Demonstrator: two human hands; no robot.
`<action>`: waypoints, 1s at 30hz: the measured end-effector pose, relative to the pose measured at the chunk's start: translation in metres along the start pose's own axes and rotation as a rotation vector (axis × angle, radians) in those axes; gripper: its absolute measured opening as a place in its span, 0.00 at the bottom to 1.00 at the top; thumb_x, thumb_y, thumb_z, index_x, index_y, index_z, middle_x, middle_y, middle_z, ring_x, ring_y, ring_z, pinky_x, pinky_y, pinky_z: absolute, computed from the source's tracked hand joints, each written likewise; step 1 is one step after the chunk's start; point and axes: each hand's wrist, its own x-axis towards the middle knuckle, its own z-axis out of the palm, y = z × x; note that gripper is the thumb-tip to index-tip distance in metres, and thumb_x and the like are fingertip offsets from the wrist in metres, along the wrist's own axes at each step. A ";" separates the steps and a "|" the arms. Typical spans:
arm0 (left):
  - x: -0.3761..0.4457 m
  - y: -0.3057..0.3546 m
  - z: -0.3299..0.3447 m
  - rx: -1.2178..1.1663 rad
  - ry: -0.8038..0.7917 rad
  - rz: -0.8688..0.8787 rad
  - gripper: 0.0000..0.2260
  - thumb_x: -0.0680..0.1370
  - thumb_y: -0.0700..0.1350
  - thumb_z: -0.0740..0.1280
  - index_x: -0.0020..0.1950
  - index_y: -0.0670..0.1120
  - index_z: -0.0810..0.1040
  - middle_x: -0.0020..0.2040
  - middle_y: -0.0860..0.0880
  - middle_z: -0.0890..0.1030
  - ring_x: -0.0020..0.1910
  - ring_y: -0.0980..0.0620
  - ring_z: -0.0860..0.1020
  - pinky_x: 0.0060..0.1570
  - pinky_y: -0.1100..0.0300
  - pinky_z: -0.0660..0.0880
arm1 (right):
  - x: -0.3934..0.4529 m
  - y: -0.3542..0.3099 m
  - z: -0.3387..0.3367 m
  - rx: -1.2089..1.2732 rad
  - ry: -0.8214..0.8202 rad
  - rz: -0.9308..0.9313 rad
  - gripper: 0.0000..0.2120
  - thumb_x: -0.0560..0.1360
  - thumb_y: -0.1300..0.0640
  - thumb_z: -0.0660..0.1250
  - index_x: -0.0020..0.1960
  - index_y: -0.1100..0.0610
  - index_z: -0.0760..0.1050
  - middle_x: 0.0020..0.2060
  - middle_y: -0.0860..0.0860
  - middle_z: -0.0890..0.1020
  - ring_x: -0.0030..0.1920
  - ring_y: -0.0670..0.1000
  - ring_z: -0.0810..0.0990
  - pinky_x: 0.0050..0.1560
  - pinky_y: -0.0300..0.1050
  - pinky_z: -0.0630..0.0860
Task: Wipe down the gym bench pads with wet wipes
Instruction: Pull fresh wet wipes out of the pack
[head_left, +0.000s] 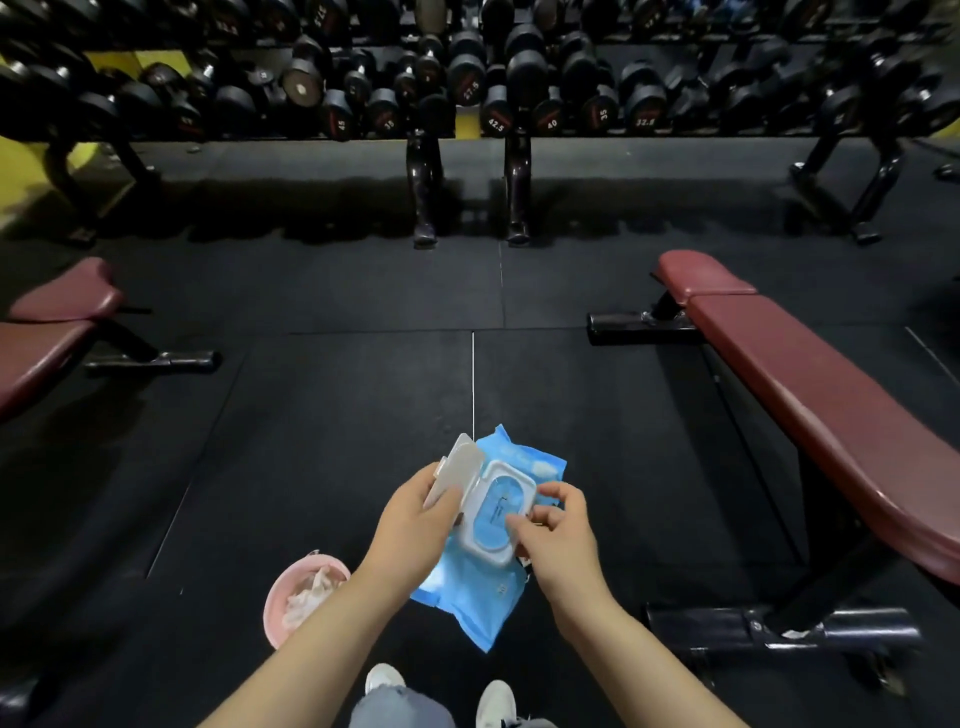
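I hold a blue pack of wet wipes (467, 587) in front of me, above the dark floor. Its white flip lid (457, 467) stands open. My left hand (415, 519) grips the pack at the lid side, thumb against the lid. My right hand (556, 535) pinches at the right rim of the pack's white opening frame (493, 512); no pulled-out wipe is visible. A maroon bench pad (810, 395) runs along the right, on a black frame. Another maroon bench pad (47, 332) shows at the left edge.
A pink bowl (280, 597) with crumpled white wipes sits on the floor by my left forearm. A long rack of black dumbbells (467, 88) stands across the back on legs (426, 192). My white shoes (384, 678) show at the bottom. Black rubber floor (337, 415) lies between the benches.
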 end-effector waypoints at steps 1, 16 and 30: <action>-0.002 0.002 0.000 -0.048 0.012 -0.010 0.07 0.73 0.49 0.62 0.41 0.48 0.77 0.37 0.51 0.80 0.36 0.52 0.77 0.36 0.59 0.74 | 0.001 -0.003 -0.002 0.019 -0.013 0.011 0.16 0.74 0.63 0.70 0.55 0.49 0.70 0.45 0.52 0.84 0.43 0.50 0.85 0.40 0.43 0.80; -0.001 -0.012 -0.002 -0.456 -0.242 -0.339 0.20 0.77 0.55 0.70 0.67 0.50 0.77 0.59 0.45 0.83 0.59 0.45 0.82 0.62 0.46 0.76 | 0.014 -0.029 -0.006 -0.050 -0.153 -0.128 0.11 0.75 0.61 0.70 0.54 0.49 0.75 0.44 0.47 0.84 0.44 0.45 0.85 0.38 0.39 0.81; -0.005 -0.011 0.004 0.110 0.033 -0.100 0.15 0.80 0.66 0.51 0.66 0.71 0.66 0.45 0.75 0.78 0.44 0.72 0.78 0.37 0.72 0.72 | 0.019 -0.018 -0.008 -0.650 -0.180 -0.367 0.12 0.78 0.54 0.64 0.51 0.37 0.67 0.46 0.43 0.77 0.46 0.44 0.80 0.42 0.42 0.82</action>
